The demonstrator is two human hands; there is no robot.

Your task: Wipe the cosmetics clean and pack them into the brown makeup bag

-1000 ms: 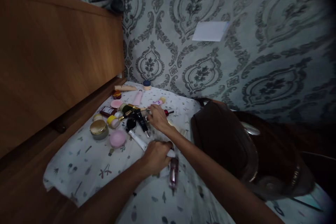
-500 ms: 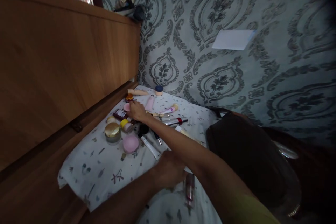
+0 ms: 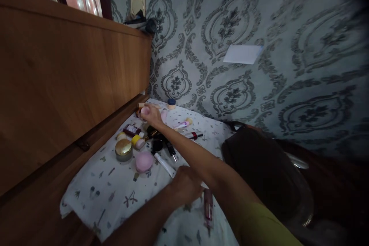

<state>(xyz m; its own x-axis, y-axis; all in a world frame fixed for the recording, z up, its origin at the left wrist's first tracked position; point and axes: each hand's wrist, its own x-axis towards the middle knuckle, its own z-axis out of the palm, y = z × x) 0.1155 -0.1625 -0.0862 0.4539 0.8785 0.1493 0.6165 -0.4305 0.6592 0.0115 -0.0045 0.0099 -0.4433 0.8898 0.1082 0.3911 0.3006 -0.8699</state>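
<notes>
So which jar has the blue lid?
The peach jar at the back, near the wall. Its lid is dark blue, but the gold-lidded jar and the yellow-lidded jar are further forward, with different colours on top.

Yellow-green right sleeve (image 3: 258,219), bare forearms (image 3: 198,153), bare left hand (image 3: 186,185), bare right hand (image 3: 152,115)

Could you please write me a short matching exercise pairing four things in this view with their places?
1. Gold-lidded jar
2. Blue-lidded jar
3. White card
4. Small pink round item

A. Up on the patterned wallpaper
B. In the right hand
C. Beside the yellow-lidded jar
D. By the cloth's far edge

Pairs: 1-C, 2-D, 3-A, 4-B
</notes>
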